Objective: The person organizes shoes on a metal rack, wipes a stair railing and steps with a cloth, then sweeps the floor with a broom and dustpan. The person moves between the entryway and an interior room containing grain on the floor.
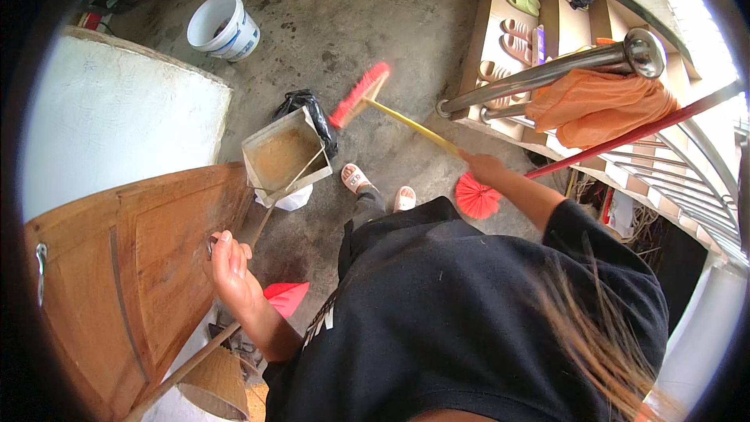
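My right hand (485,169) is closed round the yellow handle of a broom (422,129), whose red-bristled head rests on the concrete floor ahead of my feet. At the left, my left hand (233,264) has its fingers curled, with a dark hooked end at the fingertips; it seems to belong to the thin rod handle of a metal dustpan (287,149). The dustpan's wide open tray lies left of the broom head, partly over a black plastic bag (304,106) and a white plastic bag (287,199).
A white bucket (225,26) stands at the upper left, beyond a white wall. A wooden door (170,246) is close on my left. Shoe-lined stairs (498,14) and a steel railing (545,76) with orange cloth are on the right, near a red round-headed brush (477,199).
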`<action>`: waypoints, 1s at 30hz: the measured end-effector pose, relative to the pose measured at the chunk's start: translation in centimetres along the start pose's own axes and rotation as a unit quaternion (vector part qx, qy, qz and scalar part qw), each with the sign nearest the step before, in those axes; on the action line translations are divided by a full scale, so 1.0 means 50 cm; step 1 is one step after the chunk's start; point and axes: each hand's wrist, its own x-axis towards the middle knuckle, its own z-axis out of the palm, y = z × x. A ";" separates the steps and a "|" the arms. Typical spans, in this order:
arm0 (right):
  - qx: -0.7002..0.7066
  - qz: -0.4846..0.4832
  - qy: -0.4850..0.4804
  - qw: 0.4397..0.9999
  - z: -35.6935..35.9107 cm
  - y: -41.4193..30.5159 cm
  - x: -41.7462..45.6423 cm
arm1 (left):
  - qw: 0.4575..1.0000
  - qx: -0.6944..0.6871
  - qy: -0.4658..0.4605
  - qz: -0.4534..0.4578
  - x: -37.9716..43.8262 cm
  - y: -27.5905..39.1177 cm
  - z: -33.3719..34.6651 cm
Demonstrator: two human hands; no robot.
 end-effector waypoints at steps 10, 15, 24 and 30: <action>-0.065 0.044 -0.085 0.993 -0.025 0.143 -0.297 | 0.998 -0.022 0.051 0.024 -0.115 -0.055 -0.024; 0.043 0.054 0.006 0.998 0.027 0.149 -0.237 | 0.997 -0.039 0.072 0.010 -0.174 -0.122 -0.026; 0.338 0.206 -0.101 0.913 0.161 0.009 -0.238 | 0.994 0.099 0.031 -0.021 -0.228 -0.265 -0.033; 0.353 0.253 -0.129 0.892 0.214 -0.091 -0.447 | 0.981 0.185 -0.028 -0.061 -0.204 -0.380 -0.081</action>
